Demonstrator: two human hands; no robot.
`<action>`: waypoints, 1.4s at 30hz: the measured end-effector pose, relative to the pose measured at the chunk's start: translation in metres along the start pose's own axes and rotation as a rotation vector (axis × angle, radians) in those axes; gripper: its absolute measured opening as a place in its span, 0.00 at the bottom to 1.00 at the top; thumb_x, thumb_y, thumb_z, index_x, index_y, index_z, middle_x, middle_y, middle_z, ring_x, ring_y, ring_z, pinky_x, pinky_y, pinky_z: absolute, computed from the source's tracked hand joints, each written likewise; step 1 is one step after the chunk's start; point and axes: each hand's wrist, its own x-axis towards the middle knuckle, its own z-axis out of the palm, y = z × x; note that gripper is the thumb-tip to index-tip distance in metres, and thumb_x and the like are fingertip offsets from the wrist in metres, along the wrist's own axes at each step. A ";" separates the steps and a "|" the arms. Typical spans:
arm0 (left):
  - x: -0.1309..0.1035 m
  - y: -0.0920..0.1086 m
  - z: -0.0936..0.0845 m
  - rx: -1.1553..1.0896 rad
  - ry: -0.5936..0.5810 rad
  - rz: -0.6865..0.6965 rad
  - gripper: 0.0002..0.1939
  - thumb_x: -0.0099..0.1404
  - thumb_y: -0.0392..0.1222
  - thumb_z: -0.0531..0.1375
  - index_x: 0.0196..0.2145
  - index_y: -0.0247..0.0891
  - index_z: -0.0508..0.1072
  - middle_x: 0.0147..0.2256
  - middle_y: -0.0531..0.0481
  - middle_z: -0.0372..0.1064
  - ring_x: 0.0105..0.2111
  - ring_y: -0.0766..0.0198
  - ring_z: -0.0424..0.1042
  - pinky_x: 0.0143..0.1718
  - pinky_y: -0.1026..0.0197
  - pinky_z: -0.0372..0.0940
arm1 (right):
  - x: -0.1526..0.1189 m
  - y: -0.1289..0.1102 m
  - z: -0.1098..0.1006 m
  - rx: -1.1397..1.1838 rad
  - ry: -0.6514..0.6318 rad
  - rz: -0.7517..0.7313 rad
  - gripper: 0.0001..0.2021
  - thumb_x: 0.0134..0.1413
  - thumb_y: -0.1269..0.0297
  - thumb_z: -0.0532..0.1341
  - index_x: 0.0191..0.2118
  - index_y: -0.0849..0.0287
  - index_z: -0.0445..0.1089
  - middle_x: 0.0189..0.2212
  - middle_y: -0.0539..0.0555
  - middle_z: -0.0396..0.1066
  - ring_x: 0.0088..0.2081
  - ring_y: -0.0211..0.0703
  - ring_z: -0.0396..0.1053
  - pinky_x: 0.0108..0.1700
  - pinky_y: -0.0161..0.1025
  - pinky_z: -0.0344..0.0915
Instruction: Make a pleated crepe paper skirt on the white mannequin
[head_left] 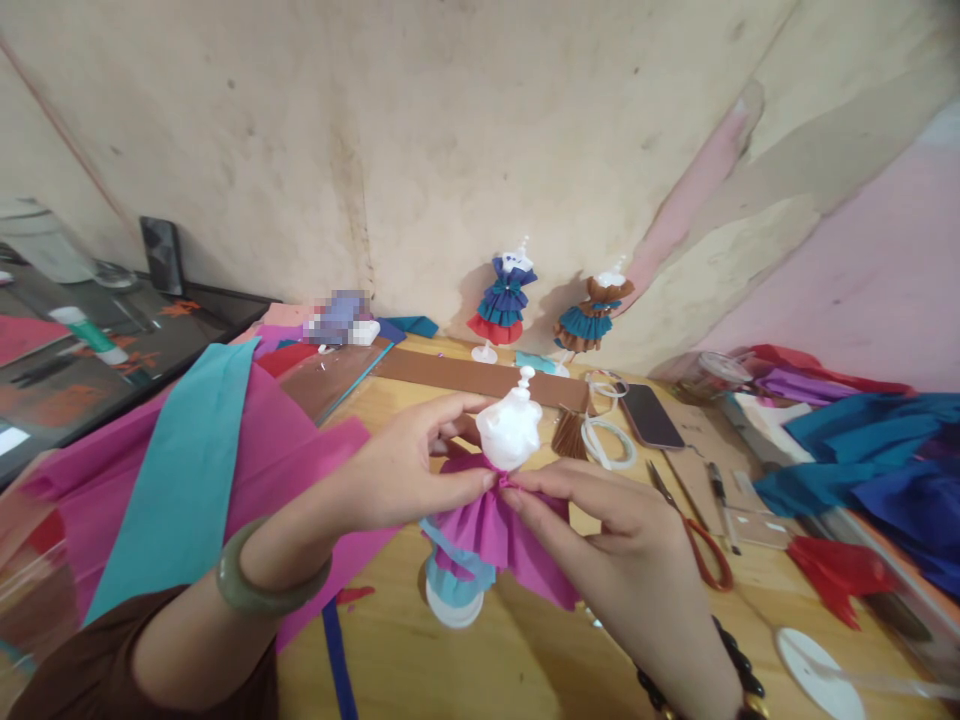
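A small white mannequin (pixel 508 432) stands tilted in front of me, wearing a gathered magenta crepe paper skirt (pixel 484 520). Below it shows a light blue ruffle (pixel 454 575), above a round white base (pixel 454 608). My left hand (pixel 405 465) is closed around the back and side of the waist, its thumb pressing the gathered paper; some of its fingers are hidden behind the mannequin. With thumb and forefinger, my right hand (pixel 615 530) pinches the magenta paper at the front of the waist. Both fingertips nearly meet there.
Two dressed mannequins, one blue and red (pixel 502 300), one brown and teal (pixel 592 315), stand by the wall. Scissors (pixel 701 545), a phone (pixel 652 415), a pen (pixel 724 505) and a white disc (pixel 819 672) lie right. Turquoise paper (pixel 176 470) covers magenta sheets at left.
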 end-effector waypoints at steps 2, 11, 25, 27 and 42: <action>0.000 0.000 0.000 0.012 0.005 0.005 0.25 0.59 0.34 0.64 0.54 0.34 0.68 0.48 0.40 0.75 0.47 0.53 0.76 0.49 0.52 0.69 | 0.001 -0.001 0.000 -0.007 -0.009 -0.001 0.06 0.54 0.73 0.65 0.31 0.57 0.79 0.27 0.51 0.80 0.28 0.41 0.76 0.26 0.33 0.70; 0.001 0.000 0.000 0.014 0.009 -0.009 0.25 0.59 0.34 0.63 0.55 0.34 0.67 0.47 0.40 0.75 0.46 0.52 0.76 0.46 0.53 0.71 | -0.002 0.001 0.000 0.019 -0.032 0.000 0.07 0.57 0.73 0.64 0.33 0.57 0.79 0.28 0.52 0.80 0.30 0.41 0.76 0.29 0.34 0.70; 0.000 -0.002 -0.002 0.004 -0.015 0.004 0.25 0.61 0.34 0.64 0.56 0.34 0.67 0.49 0.40 0.75 0.48 0.52 0.75 0.49 0.51 0.70 | -0.001 -0.001 0.002 -0.026 0.023 0.042 0.06 0.56 0.73 0.64 0.31 0.56 0.78 0.27 0.49 0.79 0.28 0.39 0.74 0.29 0.33 0.70; 0.001 -0.003 -0.002 0.005 -0.015 0.011 0.25 0.61 0.34 0.63 0.56 0.35 0.67 0.50 0.40 0.75 0.48 0.53 0.75 0.49 0.52 0.70 | -0.001 -0.001 0.003 -0.027 0.035 0.041 0.06 0.55 0.73 0.64 0.31 0.57 0.77 0.27 0.49 0.79 0.27 0.38 0.74 0.30 0.32 0.70; 0.000 0.002 -0.001 -0.013 -0.035 -0.013 0.24 0.60 0.33 0.65 0.54 0.35 0.68 0.49 0.43 0.75 0.49 0.55 0.74 0.48 0.56 0.69 | 0.000 -0.005 0.005 -0.035 0.039 0.044 0.07 0.55 0.73 0.61 0.31 0.59 0.78 0.27 0.52 0.80 0.28 0.39 0.75 0.29 0.32 0.70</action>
